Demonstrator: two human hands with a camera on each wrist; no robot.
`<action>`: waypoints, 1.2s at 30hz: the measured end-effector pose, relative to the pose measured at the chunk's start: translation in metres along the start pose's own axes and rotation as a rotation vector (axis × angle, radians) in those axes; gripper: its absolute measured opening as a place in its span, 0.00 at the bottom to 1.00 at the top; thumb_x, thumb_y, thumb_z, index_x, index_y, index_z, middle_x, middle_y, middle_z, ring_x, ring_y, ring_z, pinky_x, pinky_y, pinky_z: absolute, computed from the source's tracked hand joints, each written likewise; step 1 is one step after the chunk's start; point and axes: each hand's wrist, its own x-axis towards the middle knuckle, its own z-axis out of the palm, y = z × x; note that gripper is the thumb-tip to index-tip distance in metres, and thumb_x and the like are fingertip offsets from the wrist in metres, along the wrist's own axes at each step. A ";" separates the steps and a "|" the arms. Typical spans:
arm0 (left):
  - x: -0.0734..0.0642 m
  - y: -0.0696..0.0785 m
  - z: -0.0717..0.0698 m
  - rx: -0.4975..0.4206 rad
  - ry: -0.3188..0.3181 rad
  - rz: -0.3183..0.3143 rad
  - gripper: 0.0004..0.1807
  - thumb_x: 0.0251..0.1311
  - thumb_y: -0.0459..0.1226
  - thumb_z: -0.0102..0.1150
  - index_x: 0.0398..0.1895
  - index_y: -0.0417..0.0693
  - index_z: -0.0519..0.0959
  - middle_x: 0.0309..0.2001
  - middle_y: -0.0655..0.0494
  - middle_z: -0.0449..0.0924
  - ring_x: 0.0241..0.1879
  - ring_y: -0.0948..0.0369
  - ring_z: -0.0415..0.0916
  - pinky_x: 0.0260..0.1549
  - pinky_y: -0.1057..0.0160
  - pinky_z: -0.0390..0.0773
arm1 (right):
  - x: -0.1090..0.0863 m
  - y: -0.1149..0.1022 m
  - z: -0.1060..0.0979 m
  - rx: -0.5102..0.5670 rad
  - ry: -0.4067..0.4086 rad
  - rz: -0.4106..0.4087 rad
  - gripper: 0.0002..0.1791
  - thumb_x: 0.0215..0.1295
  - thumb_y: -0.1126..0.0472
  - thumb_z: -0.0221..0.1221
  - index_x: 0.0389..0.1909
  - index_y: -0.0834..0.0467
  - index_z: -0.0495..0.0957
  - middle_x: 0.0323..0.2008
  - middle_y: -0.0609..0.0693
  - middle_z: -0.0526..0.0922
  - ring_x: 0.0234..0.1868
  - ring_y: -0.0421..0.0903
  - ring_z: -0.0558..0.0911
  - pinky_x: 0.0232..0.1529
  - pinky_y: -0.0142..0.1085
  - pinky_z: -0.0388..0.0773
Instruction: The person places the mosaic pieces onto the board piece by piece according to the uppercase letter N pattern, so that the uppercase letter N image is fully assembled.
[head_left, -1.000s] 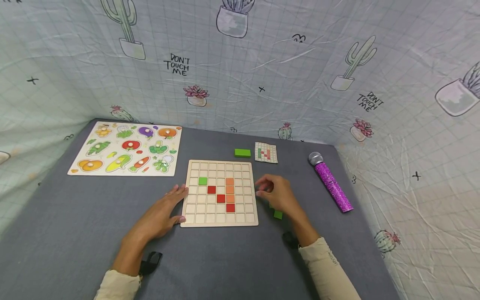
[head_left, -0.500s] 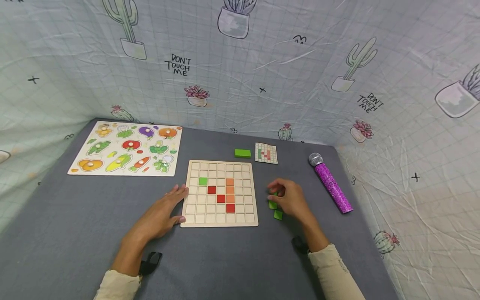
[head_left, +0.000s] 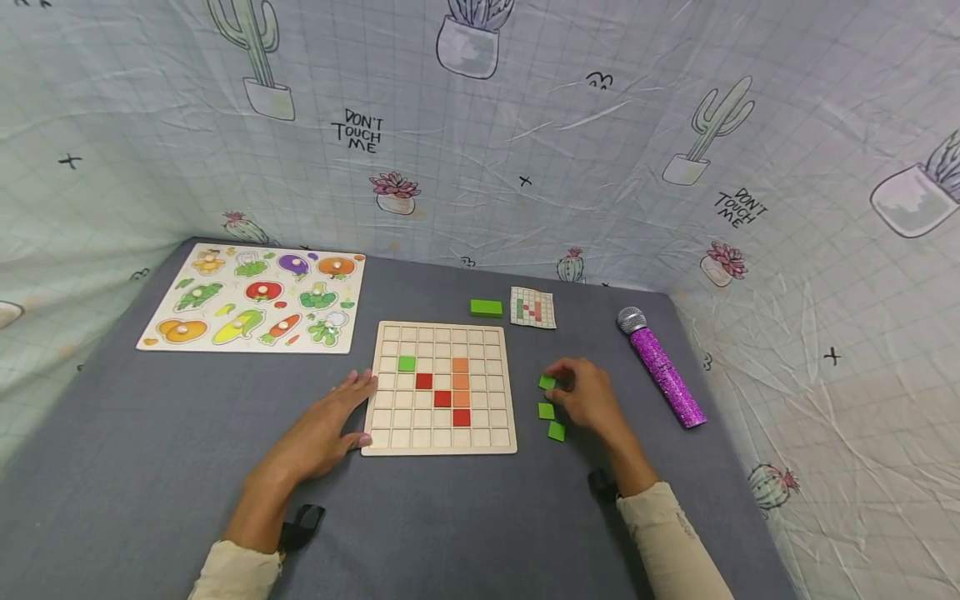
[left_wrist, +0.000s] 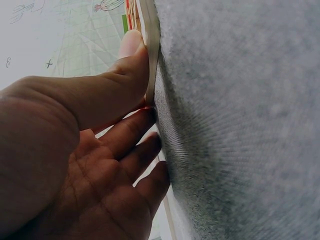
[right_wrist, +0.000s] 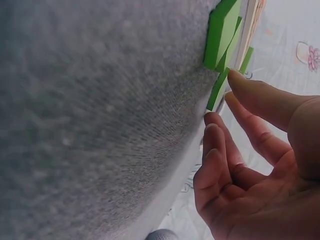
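Observation:
A wooden grid board (head_left: 396, 418) lies mid-table, with one green, several red and several orange square tiles in its cells. My left hand (head_left: 321, 429) rests against its left edge, fingers extended; the thumb (left_wrist: 131, 47) touches the board's rim in the left wrist view. To the right of the board, my right hand (head_left: 588, 396) pinches a green tile (head_left: 547, 382) between thumb and index finger, low at the tabletop. Two more green tiles lie just nearer to me, a middle one (head_left: 546, 411) and a nearest one (head_left: 556, 431). In the right wrist view the pinched tile (right_wrist: 218, 91) shows at the fingertips.
Behind the board are a green block (head_left: 486, 308) and a small card with a coloured grid pattern (head_left: 532, 307). A vegetable puzzle board (head_left: 238, 327) lies at the back left. A glittery purple microphone (head_left: 666, 373) lies on the right. Printed fabric hangs behind the table.
My right hand has drawn back from the board's right edge to the loose green tiles and now pinches the farthest one. My left hand has stayed at the board.

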 end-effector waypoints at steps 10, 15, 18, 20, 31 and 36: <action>0.000 0.000 0.000 0.005 0.000 -0.004 0.46 0.59 0.29 0.75 0.81 0.37 0.64 0.82 0.38 0.60 0.83 0.36 0.54 0.77 0.31 0.59 | 0.008 -0.003 0.000 -0.033 -0.033 0.061 0.14 0.58 0.64 0.77 0.45 0.55 0.89 0.37 0.53 0.85 0.41 0.52 0.82 0.47 0.46 0.75; 0.000 -0.001 0.001 0.010 0.003 -0.004 0.47 0.58 0.29 0.75 0.81 0.37 0.64 0.83 0.39 0.60 0.83 0.37 0.54 0.77 0.31 0.59 | 0.009 -0.005 0.000 -0.020 -0.019 0.058 0.13 0.56 0.64 0.78 0.41 0.54 0.88 0.33 0.51 0.84 0.36 0.49 0.80 0.42 0.43 0.73; 0.000 -0.001 0.001 0.009 0.003 -0.005 0.46 0.59 0.29 0.75 0.81 0.37 0.64 0.83 0.39 0.60 0.83 0.37 0.54 0.77 0.31 0.59 | 0.008 -0.006 0.001 -0.012 -0.002 0.046 0.12 0.56 0.64 0.78 0.38 0.54 0.87 0.29 0.49 0.83 0.33 0.46 0.78 0.39 0.40 0.72; 0.000 -0.002 0.002 0.007 0.002 -0.006 0.46 0.59 0.29 0.75 0.81 0.37 0.64 0.83 0.39 0.60 0.83 0.37 0.54 0.77 0.31 0.59 | 0.008 -0.008 0.001 -0.002 0.005 0.034 0.11 0.56 0.64 0.78 0.37 0.54 0.87 0.27 0.47 0.82 0.30 0.45 0.77 0.37 0.39 0.71; 0.001 -0.002 0.002 0.009 0.003 -0.011 0.47 0.58 0.29 0.75 0.81 0.37 0.64 0.83 0.39 0.60 0.83 0.37 0.54 0.78 0.32 0.58 | 0.001 -0.029 0.010 0.085 -0.035 -0.091 0.09 0.60 0.65 0.77 0.38 0.54 0.88 0.24 0.47 0.82 0.26 0.40 0.77 0.31 0.34 0.74; 0.001 -0.002 0.002 0.012 -0.001 -0.006 0.47 0.59 0.29 0.75 0.81 0.37 0.63 0.83 0.38 0.60 0.83 0.36 0.54 0.77 0.31 0.59 | -0.002 -0.042 0.018 0.097 -0.041 -0.101 0.09 0.61 0.64 0.76 0.39 0.52 0.87 0.25 0.46 0.81 0.26 0.39 0.77 0.31 0.33 0.74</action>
